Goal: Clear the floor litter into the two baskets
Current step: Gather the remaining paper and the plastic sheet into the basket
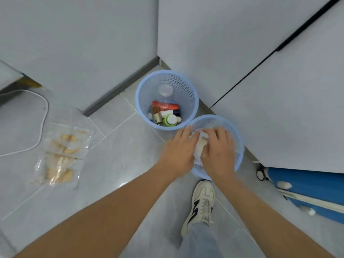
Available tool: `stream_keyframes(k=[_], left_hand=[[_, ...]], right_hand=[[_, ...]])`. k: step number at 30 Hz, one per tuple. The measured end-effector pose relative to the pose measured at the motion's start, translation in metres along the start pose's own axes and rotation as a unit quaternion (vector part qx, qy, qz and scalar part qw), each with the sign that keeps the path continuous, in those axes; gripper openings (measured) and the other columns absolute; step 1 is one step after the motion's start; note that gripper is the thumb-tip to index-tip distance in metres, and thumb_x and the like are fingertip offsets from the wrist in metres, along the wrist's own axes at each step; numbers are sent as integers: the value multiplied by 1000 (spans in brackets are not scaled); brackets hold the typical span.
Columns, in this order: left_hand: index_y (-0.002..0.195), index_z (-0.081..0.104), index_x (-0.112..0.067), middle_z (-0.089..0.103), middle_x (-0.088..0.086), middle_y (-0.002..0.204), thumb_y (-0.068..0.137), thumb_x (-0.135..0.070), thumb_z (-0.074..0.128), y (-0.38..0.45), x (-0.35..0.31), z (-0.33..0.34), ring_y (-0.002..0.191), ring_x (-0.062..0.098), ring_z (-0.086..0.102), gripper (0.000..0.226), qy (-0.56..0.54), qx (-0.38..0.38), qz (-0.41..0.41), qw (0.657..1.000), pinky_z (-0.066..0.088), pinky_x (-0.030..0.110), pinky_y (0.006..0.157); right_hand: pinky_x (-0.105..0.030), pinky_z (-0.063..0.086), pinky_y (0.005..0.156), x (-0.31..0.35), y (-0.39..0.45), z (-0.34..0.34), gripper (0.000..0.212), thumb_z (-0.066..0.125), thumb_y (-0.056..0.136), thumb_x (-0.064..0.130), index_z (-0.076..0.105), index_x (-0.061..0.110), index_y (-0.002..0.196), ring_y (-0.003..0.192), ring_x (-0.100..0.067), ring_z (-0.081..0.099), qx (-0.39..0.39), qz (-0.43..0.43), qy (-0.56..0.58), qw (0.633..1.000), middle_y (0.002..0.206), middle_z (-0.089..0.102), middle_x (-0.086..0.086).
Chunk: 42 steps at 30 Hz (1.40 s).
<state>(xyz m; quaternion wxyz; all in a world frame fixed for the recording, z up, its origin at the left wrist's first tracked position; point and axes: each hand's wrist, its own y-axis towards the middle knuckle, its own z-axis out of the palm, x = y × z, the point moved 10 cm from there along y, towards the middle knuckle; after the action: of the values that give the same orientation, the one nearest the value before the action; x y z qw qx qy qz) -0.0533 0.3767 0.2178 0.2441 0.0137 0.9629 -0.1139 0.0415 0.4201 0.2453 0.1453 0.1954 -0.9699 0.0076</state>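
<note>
While both hands, left (179, 146) and right (216, 146), pinch the crumpled paper (199, 144) over the near basket (239, 146), I'd let go low inside, then fetch the plastic bag (61, 155) from the floor.

Hidden for the most part under both hands: the inside of the near basket (235, 131), only its far wall and right rim on show. Blurred by motion: the left hand (178, 148) and right hand (217, 148), so cannot tell how firm the grip is on the white crumpled litter (198, 146) between them. Half buried in the far basket (145, 101): a clear bottle (165, 94) and smaller containers, labels too small to read. Cut off at the right edge: a blue case (307, 183). Cut off at the left edge: a white cable (42, 116). Hazy through the clear wrappers (61, 155) on the floor: yellowish contents, not identifiable.
</note>
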Motion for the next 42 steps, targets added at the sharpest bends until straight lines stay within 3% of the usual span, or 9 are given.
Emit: stream_keyframes(k=[4, 10, 17, 23, 27, 29, 32, 37, 42], left_hand=[[131, 54, -14, 55, 11, 124, 89, -19, 59, -58, 40, -59, 110, 32, 55, 43, -52, -45, -52, 996, 51, 44, 81], [135, 52, -22, 54, -1, 126, 97, -31, 48, -198, 185, -93, 114, 22, 53, 39, -75, -95, -194, 974, 52, 41, 86], [139, 50, -23, 56, 2, 125, 97, -31, 49, -334, 382, -46, 119, 26, 52, 42, -83, -87, -363, 924, 52, 43, 88], [150, 42, -20, 49, 11, 141, 96, -31, 57, -379, 541, 28, 130, 33, 46, 57, -182, -95, -483, 851, 43, 45, 105], [146, 48, -22, 52, 16, 139, 90, -42, 69, -375, 616, 69, 130, 39, 49, 63, -209, -74, -496, 840, 41, 43, 108], [132, 58, -26, 55, 14, 131, 83, -45, 73, -371, 637, 78, 126, 37, 52, 54, -226, -103, -500, 830, 45, 39, 103], [131, 58, -20, 54, 9, 127, 84, -25, 76, -368, 651, 84, 124, 32, 52, 51, -283, -191, -525, 779, 43, 40, 109], [125, 59, -23, 60, 2, 104, 90, -30, 69, -374, 644, 108, 107, 30, 62, 36, -399, -227, -559, 691, 50, 40, 101], [103, 58, -16, 61, 2, 95, 90, -32, 74, -389, 615, 121, 79, 19, 61, 26, -480, -237, -583, 611, 46, 28, 64]], right_hand=[[-37, 45, 70, 87, -5, -8, 27, 55, 83, 2, 63, 11, 107, 87, -27, 55, 16, -65, 75, 995, 97, 60, -5], [-38, 52, 75, 247, -36, 74, 24, 60, 89, 5, 65, 17, 108, 86, -22, 64, 141, -133, 166, 967, 99, 68, -1], [-36, 53, 77, 377, -81, 234, 26, 60, 88, 13, 63, 22, 112, 86, -18, 63, 282, -145, 152, 936, 96, 63, 4], [-32, 52, 82, 379, -99, 387, 42, 67, 85, 15, 59, 20, 126, 95, -26, 64, 408, 73, 192, 890, 104, 64, -6], [-44, 54, 96, 362, -96, 445, 68, 68, 82, 15, 39, 24, 143, 111, -33, 62, 344, 216, 256, 877, 125, 57, -13], [-47, 53, 98, 353, -98, 456, 67, 67, 83, 16, 35, 20, 141, 113, -36, 60, 288, 285, 284, 869, 128, 54, -14], [-44, 55, 94, 345, -100, 465, 54, 68, 81, 16, 41, 16, 128, 102, -34, 62, 250, 339, 302, 856, 118, 56, -11], [-34, 57, 78, 331, -103, 472, 31, 76, 78, 16, 64, 11, 107, 87, -26, 66, 258, 376, 325, 829, 104, 66, -9], [-30, 49, 61, 321, -100, 458, 17, 72, 86, 7, 58, 13, 95, 70, -19, 58, 305, 340, 329, 827, 88, 63, -8]])
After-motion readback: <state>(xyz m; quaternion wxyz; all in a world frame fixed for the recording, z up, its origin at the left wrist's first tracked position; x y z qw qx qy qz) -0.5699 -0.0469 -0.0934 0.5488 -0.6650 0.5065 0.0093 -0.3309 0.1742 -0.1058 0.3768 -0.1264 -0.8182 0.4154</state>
